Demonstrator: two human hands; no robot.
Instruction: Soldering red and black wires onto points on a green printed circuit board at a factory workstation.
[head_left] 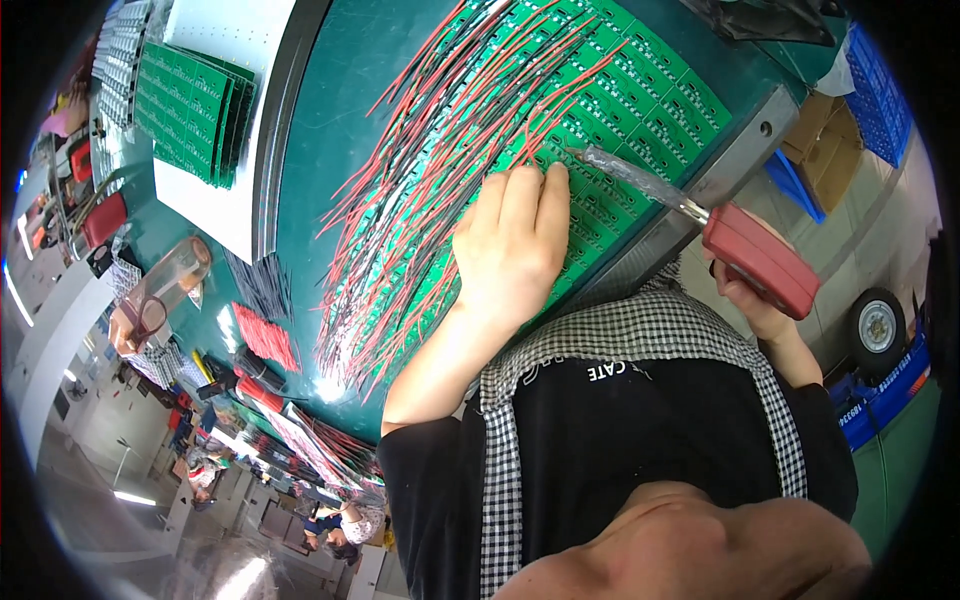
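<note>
"Many red/blk wires (405,165), where?"
"11 o'clock, atop grn PCBs (640,110)."
"L hand (512,235)?"
"Nr 12, half-curled over PCBs; can't tell if it's pinching a wire."
"Red soldering iron (730,232)?"
"Tip 1 o'clock, nr L hand; R hand (750,303), 3 o'clock, closed round handle."

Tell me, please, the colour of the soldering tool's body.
The tool's body is red, best seen in the head view.

electronics workshop, circuit boards (655,110), soldering gun (760,258)
</note>
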